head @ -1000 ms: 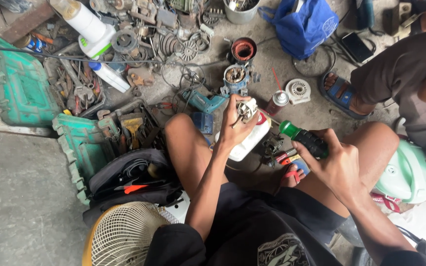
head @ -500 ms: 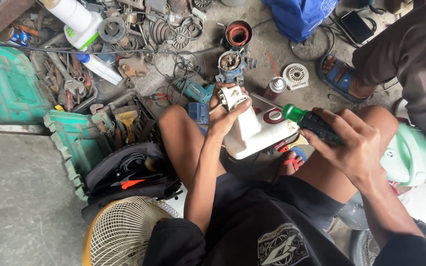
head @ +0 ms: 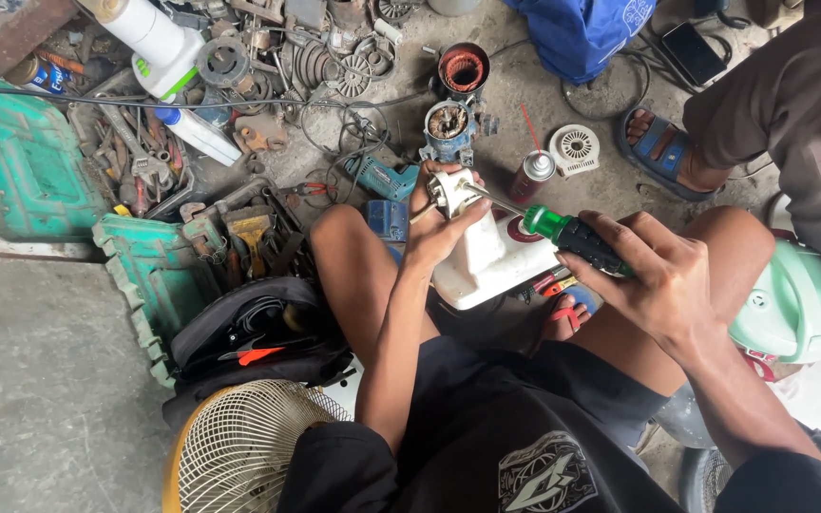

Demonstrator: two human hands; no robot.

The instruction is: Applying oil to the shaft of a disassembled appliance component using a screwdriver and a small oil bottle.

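My left hand [head: 437, 225] grips the top of a white plastic fan housing [head: 492, 258] that rests between my bare knees. My right hand [head: 653, 275] holds a screwdriver with a green and black handle [head: 572, 235]; its metal shaft points left to the round metal part [head: 448, 189] under my left fingers. The tip is hidden by those fingers.
Two fan motors [head: 456, 95], a spray can [head: 531, 174], a white grille disc [head: 574, 148] and scattered metal parts lie ahead. A green toolbox [head: 159, 275], a black bag [head: 258, 328] and a fan cage [head: 244, 446] are left. Another person's sandalled foot [head: 662, 152] is right.
The white housing has swung round in my left hand, and my right hand has brought the screwdriver up to its top. The view has moved closer.
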